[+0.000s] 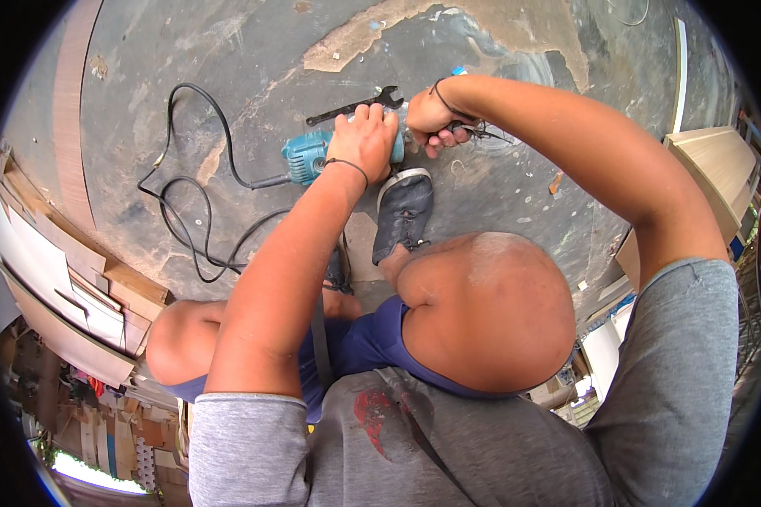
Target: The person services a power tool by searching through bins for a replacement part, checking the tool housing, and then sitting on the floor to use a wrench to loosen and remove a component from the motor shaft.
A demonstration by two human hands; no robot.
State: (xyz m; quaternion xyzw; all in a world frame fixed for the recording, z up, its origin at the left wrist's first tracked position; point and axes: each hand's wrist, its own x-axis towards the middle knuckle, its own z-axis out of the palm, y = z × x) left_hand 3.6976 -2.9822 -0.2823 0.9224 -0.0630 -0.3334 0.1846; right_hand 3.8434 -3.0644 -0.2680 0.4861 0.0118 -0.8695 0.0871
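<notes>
A teal corded power tool (pixel 306 157), shaped like a trim router, lies on its side on the floor just past my shoe. My left hand (pixel 367 139) is wrapped over its body and hides the middle of it. At the tool's right end, my right hand (pixel 435 120) is closed, fingers curled; something thin and dark sticks out by them, too small to name. Beyond my left hand lies a black open-ended wrench (pixel 347 111), flat on the floor. The end of the tool between my hands is mostly hidden.
The black power cord (pixel 205 203) loops over the grey worn floor (pixel 516 182) to the left. My dark shoe (pixel 404 211) stands close to the tool. Stacked boards (pixel 68 283) line the left side; wood panels (pixel 714 165) lean at the right.
</notes>
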